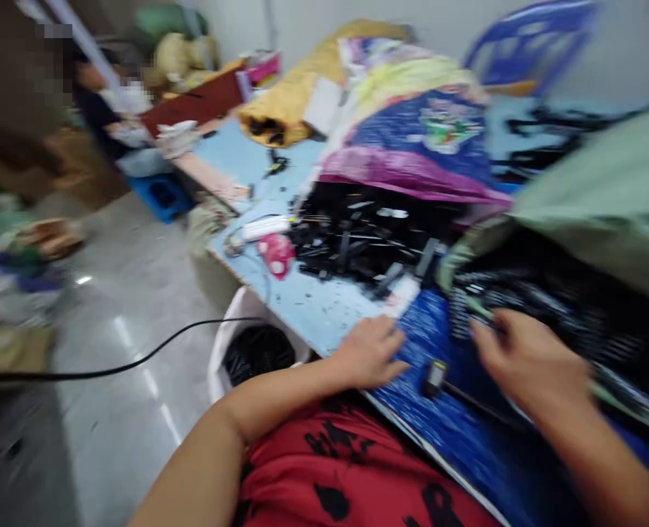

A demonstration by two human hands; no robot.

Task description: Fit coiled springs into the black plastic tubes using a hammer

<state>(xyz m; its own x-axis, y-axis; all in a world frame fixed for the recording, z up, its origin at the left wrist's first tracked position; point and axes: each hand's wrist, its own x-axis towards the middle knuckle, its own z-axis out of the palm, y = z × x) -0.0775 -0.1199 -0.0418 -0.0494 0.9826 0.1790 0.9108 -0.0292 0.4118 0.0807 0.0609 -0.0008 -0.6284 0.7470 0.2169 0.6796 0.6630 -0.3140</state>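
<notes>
Right grip (pixel 538 362) at sack rim (pixel 479 307); left grip (pixel 371 353) at table edge (pixel 309 326).

Glare on the Floor, Blur Across the View

You get even, pale light over the tabletop (pixel 302 304), while the upper left corner stays dim and partly pixelated. White glare streaks the floor (pixel 132 278), and highlights glint on the black pieces (pixel 351 234) and blue sheet (pixel 428 439). Deep shadow fills the green sack (pixel 604 168). Motion blur softens your view, smearing the purple chair (pixel 522 47).
</notes>
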